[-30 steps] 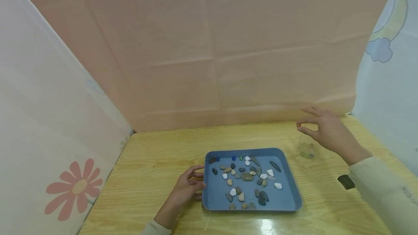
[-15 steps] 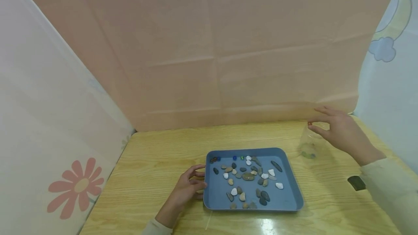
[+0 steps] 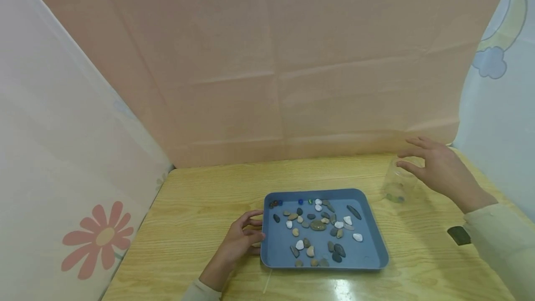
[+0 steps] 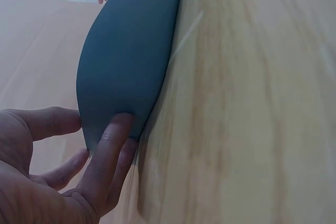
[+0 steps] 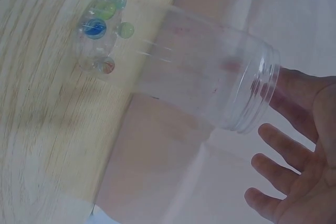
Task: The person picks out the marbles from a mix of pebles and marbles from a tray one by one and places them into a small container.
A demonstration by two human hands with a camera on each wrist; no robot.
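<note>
Clear jar (image 3: 396,181) upright, right of frame, long axis vertical, mouth just under the right hand (image 3: 440,167): fingers parted, nothing visible held. Left hand (image 3: 239,241) farther off, fingertips against tray (image 3: 364,255), lower centre.

The left hand (image 3: 240,240) is low, its fingers (image 4: 105,150) spread and lightly bent. The right hand (image 3: 436,168) is farther forward, palm down, forearm (image 3: 497,240) slanting.

Coloured marbles (image 5: 95,28) are gathered in the upright clear jar (image 5: 178,72), its mouth overhung by the right hand (image 3: 439,166); the blue tray (image 3: 361,255), strewn with stones (image 3: 318,225) and marbles, is touched by the left hand (image 3: 237,243).
</note>
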